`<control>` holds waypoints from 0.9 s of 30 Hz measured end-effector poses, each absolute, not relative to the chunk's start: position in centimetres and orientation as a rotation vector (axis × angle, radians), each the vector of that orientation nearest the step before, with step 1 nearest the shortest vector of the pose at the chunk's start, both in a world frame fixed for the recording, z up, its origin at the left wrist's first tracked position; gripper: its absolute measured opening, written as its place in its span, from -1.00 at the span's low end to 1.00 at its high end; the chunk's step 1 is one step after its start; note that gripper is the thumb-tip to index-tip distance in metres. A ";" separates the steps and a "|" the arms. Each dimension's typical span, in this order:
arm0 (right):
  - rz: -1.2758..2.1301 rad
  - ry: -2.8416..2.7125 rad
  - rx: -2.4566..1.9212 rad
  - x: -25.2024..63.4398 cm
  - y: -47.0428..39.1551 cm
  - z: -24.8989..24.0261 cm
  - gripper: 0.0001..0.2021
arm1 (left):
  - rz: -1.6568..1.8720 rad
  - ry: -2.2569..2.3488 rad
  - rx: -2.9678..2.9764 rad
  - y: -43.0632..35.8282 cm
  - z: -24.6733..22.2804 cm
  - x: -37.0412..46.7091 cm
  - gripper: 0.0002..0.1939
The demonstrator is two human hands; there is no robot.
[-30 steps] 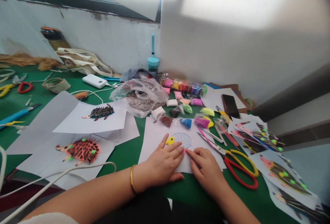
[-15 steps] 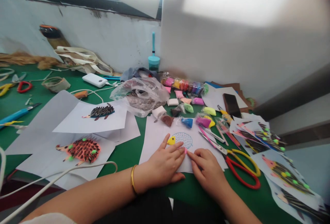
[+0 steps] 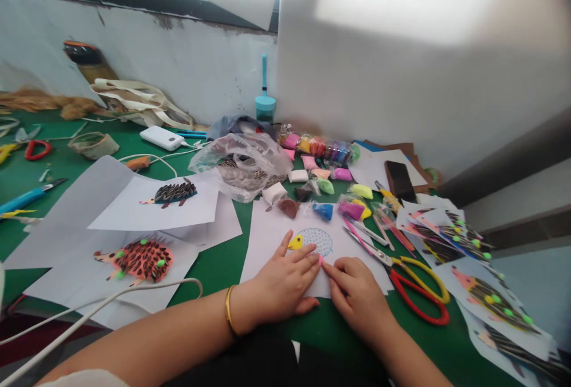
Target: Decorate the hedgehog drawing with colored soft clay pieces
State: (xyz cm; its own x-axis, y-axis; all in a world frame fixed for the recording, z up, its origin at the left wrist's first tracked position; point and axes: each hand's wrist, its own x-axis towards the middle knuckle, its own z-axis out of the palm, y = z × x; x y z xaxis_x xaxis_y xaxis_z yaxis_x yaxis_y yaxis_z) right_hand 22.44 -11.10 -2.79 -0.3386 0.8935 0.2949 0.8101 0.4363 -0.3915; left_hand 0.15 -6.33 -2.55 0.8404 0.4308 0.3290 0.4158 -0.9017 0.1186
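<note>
A sheet of white paper (image 3: pixel 261 256) lies in front of me, bearing a blue-dotted hedgehog drawing (image 3: pixel 319 239). Its head is yellow clay (image 3: pixel 295 242) with a black eye. My left hand (image 3: pixel 283 277) rests flat on the sheet with its fingers stretched out, covering the drawing's lower edge. Beside those fingertips is a small bit of pink clay (image 3: pixel 320 260). The index fingertip of my right hand (image 3: pixel 359 295) presses against this clay, while the other fingers are curled in. Scissors (image 3: pixel 392 260) with red and yellow handles lie open-bladed right of the paper.
Behind the sheet lie several clay packets (image 3: pixel 322 211) and a plastic bag of seeds (image 3: pixel 245 167). Finished seed hedgehogs are on papers at left (image 3: pixel 143 259) and right (image 3: pixel 491 295). A white cable (image 3: pixel 116 295) crosses the left side. A dark phone (image 3: pixel 399 180) lies back right.
The view has shifted very slightly. Both hands stay in almost the same place, with the right index finger still at the pink clay.
</note>
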 end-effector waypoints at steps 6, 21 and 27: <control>0.215 -2.202 -1.448 22.4 -11.2 -2.8 -0.66 | 0.593 0.707 2.963 -6.4 -2.1 0.1 -0.40; -0.010 -2.365 -1.414 21.9 -11.5 -2.9 -0.67 | 0.565 0.719 3.005 -7.0 -1.9 0.3 -0.60; -0.032 -2.350 -1.407 21.8 -11.5 -2.8 -0.65 | 0.592 0.739 2.996 -7.0 -2.0 0.3 -0.63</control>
